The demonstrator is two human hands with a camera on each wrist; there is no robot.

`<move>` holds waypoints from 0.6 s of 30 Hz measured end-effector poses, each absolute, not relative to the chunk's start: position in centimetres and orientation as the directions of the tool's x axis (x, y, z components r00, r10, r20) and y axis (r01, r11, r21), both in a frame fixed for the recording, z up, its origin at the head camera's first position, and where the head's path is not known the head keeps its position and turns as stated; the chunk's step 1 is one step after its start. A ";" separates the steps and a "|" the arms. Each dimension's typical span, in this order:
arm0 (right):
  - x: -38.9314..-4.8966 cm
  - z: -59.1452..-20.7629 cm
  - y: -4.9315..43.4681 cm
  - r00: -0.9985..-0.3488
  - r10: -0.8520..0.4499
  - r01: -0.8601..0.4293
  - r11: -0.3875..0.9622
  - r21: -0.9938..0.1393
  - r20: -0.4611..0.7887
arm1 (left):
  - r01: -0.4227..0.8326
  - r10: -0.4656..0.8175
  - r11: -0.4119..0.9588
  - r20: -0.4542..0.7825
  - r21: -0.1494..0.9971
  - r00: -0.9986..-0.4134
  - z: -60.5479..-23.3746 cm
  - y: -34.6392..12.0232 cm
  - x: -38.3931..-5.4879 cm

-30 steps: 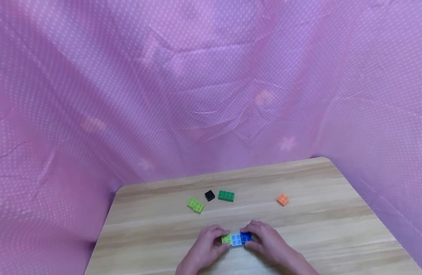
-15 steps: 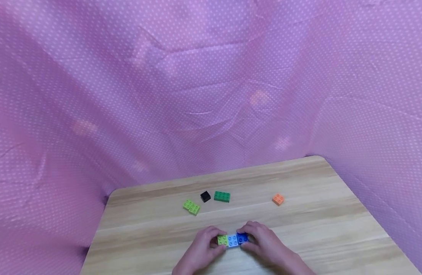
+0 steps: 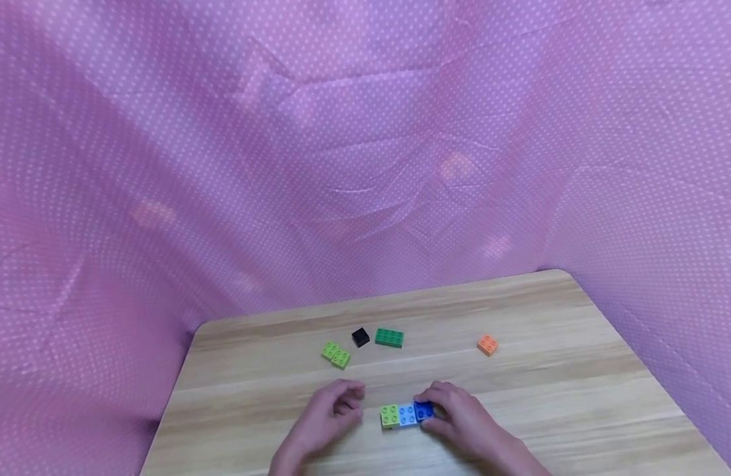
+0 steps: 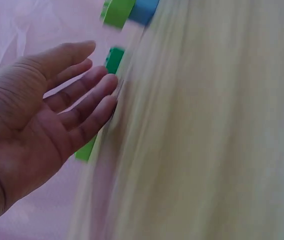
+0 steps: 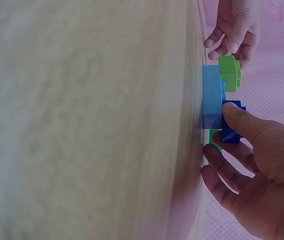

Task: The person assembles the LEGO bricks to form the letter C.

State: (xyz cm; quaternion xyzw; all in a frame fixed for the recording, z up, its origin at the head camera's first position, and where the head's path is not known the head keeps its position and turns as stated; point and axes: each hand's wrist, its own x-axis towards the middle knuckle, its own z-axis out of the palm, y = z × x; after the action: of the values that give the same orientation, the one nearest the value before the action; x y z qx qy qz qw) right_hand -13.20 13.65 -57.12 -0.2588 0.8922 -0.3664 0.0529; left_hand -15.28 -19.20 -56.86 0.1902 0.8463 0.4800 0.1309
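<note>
In the head view, a light blue brick (image 3: 407, 415) lies near the front of the table. A lime green brick (image 3: 389, 416) is stacked on its left end and a dark blue brick (image 3: 423, 411) on its right end; light blue studs show between them. My right hand (image 3: 462, 416) pinches the dark blue brick between thumb and fingers, as the right wrist view also shows. My left hand (image 3: 327, 418) is apart from the stack, to its left, fingers loosely bent and holding nothing. In the left wrist view its palm faces the camera.
Farther back on the wooden table (image 3: 556, 317) lie two lime green bricks (image 3: 335, 355) side by side, a black brick (image 3: 360, 337) and a dark green brick (image 3: 389, 338). An orange brick (image 3: 487, 344) lies at the right. Pink dotted cloth (image 3: 365, 198) surrounds the table.
My left hand has let go of the lime green brick and moved away to the left. My right hand keeps its pinch on the dark blue brick, and the stack stays in place.
</note>
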 end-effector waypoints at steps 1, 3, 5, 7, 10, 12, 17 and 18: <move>-13.2 -57.2 13.7 -0.859 -0.503 -0.425 0.596 -0.682 0.096 | 0.197 0.422 0.478 -0.027 0.856 -0.906 -56.8 -19.8 -15.5; -13.2 -57.2 13.7 -0.858 -0.504 -0.426 0.595 -0.682 0.097 | 0.198 0.369 0.498 0.000 0.845 -0.929 -56.7 -21.0 -16.1; -13.2 -57.4 13.7 -0.859 -0.502 -0.427 0.597 -0.679 0.098 | 0.208 0.319 0.509 0.041 0.836 -0.947 -56.7 -22.0 -16.9; -13.2 -57.5 13.8 -0.859 -0.502 -0.428 0.598 -0.678 0.099 | 0.225 0.272 0.503 0.094 0.834 -0.958 -56.7 -22.8 -17.9; -13.3 -57.5 13.8 -0.858 -0.503 -0.430 0.595 -0.679 0.103 | 0.267 0.215 0.506 0.179 0.820 -0.960 -57.0 -23.7 -19.6; -13.3 -57.5 13.8 -0.856 -0.506 -0.434 0.591 -0.680 0.107 | 0.286 0.190 0.515 0.218 0.808 -0.957 -57.2 -24.2 -20.6; -13.3 -57.4 13.7 -0.858 -0.502 -0.431 0.593 -0.680 0.106 | 0.337 0.222 0.570 0.254 0.749 -0.941 -57.9 -24.6 -23.1; -13.3 -57.5 13.7 -0.859 -0.501 -0.429 0.593 -0.681 0.105 | 0.352 0.243 0.581 0.256 0.734 -0.936 -58.1 -24.5 -23.5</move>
State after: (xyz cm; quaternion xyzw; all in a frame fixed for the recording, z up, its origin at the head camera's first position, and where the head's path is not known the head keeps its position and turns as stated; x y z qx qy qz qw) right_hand -13.31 13.72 -57.45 -0.2608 0.8912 -0.3680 0.0488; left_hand -23.52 -24.53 -58.09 0.1675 0.8867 0.4261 -0.0640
